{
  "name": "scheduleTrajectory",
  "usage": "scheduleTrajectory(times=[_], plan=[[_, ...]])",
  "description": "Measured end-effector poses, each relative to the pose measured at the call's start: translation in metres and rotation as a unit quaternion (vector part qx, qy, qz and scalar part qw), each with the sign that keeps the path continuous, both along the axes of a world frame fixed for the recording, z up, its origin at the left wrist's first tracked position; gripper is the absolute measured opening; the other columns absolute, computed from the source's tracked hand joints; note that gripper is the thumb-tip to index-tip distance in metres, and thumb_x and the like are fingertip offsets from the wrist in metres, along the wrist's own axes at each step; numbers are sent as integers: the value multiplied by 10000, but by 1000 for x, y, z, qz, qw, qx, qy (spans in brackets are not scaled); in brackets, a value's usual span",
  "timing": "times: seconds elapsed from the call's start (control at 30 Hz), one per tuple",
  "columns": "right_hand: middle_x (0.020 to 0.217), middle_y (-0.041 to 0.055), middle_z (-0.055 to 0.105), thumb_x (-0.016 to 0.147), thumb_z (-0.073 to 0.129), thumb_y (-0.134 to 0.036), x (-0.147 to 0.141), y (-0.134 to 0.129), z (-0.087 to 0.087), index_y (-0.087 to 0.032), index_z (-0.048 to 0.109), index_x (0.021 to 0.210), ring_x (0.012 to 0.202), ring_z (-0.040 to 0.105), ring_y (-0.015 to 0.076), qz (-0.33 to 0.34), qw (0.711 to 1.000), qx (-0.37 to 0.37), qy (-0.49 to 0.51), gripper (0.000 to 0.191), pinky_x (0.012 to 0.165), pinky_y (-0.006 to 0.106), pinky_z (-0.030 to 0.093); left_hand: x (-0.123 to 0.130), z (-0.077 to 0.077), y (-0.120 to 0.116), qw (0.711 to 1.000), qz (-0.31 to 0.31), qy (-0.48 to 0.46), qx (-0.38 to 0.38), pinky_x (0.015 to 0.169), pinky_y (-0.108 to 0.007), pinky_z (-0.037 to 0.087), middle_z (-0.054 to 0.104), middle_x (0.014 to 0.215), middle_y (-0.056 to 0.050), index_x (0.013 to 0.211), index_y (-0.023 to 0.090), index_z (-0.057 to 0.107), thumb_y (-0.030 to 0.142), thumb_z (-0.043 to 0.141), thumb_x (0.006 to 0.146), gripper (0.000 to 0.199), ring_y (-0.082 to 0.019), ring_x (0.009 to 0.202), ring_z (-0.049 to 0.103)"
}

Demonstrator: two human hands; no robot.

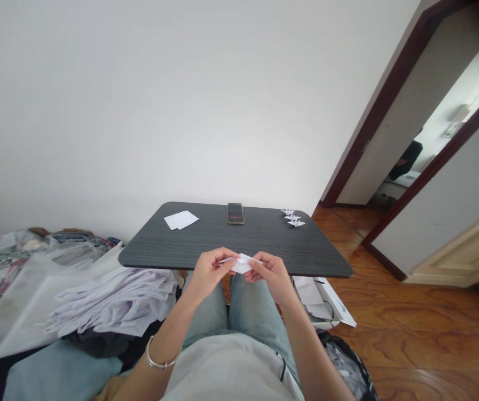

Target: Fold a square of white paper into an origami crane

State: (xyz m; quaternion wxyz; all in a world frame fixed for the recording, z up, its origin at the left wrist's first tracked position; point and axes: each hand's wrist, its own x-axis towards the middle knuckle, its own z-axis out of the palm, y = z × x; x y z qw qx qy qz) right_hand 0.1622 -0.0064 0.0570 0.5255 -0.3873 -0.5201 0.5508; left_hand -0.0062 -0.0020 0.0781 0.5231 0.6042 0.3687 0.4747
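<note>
Between my two hands, at the near edge of the dark table (pixel 206 239), is a small piece of folded white paper (pixel 243 263). My left hand (pixel 214 268) pinches its left side between thumb and fingers. On the other side my right hand (pixel 268 270) grips the paper the same way. Fingers cover part of the folds, so the exact shape is hard to make out. Several folded paper cranes (pixel 293 218) stand in a row at the table's far right. White paper sheets (pixel 181 219) lie overlapping at the far left.
A phone (pixel 235 214) lies at the table's back middle. Left of the table are piled white cloths (pixel 114 301) and bags. A white box (pixel 317 301) and a dark bag (pixel 346 367) sit on the wooden floor at right, near a doorway. The wall rises behind the table.
</note>
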Motion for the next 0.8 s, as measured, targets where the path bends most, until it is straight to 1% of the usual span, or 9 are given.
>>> scheduleTrajectory(times=[0.2,0.3,0.47,0.67,0.8], plan=[[559,19,675,690,672,-398,-1,-1,0,-152,589,642,463,614,108,14,1000,-9,5,265,471,196,503,-2,1,0,1000,7,-6,-20,617,-238,495,688,742,-48,764,122,644,255,646,689,153,-148,672,626],[557,11,667,685,676,-393,-2,0,1,-153,592,657,464,612,108,19,1000,-6,-4,256,471,196,498,0,1,0,1000,10,-8,-19,620,-239,484,689,724,-46,745,121,637,252,659,673,151,-146,658,624],[549,-16,639,672,688,-381,-4,1,1,-154,596,658,464,598,92,27,1000,-2,1,245,443,164,466,3,-1,0,1000,7,-4,-11,624,-229,468,680,679,-31,707,123,625,228,675,653,128,-130,630,614],[535,-9,642,669,680,-407,-5,0,2,-149,596,633,453,593,94,30,999,-19,11,273,441,166,464,3,-3,1,999,3,-9,-41,564,-231,472,666,635,-29,661,124,616,241,680,634,137,-131,585,605],[521,-1,642,654,692,-400,-4,0,2,-142,605,614,440,597,104,28,999,-25,5,275,449,185,479,3,-4,2,1000,8,12,-19,565,-229,467,654,625,-25,642,127,619,237,669,640,121,-132,584,597]])
